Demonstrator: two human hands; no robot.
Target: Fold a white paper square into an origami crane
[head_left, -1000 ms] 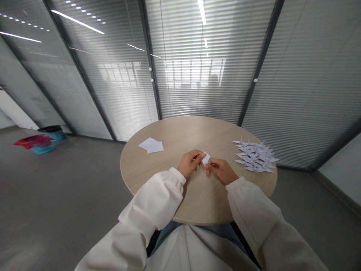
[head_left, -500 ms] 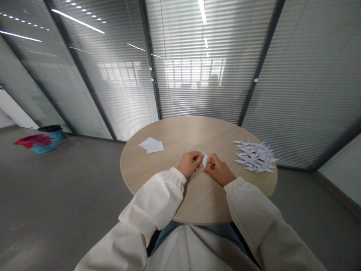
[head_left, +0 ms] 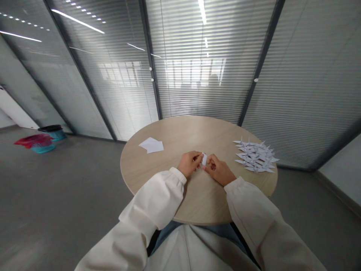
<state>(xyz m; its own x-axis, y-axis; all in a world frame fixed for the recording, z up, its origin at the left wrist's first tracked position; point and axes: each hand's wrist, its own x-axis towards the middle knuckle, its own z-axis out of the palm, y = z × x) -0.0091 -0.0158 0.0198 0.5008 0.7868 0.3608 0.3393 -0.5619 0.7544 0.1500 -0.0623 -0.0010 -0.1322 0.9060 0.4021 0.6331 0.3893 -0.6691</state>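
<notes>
Both my hands are raised over the round wooden table [head_left: 180,130], pinching a small folded piece of white paper [head_left: 204,159] between them. My left hand [head_left: 188,163] grips its left side and my right hand [head_left: 217,170] grips its right side, the fingers hiding most of it. Both cuffs of a cream long-sleeved coat rest near the table's front edge. To the left lie a few loose sheets of white paper [head_left: 150,145]. On the right, beyond my right hand, lies a heap of several folded paper cranes [head_left: 255,157].
Glass partition walls with slatted blinds stand behind the table. On the grey floor at the left are a teal basket [head_left: 43,148] with a red cloth on it and a dark-rimmed teal bin [head_left: 53,132].
The fingers of both hands have closed in around the folded paper, which now shows less between them. The loose sheets and the heap of cranes have not moved.
</notes>
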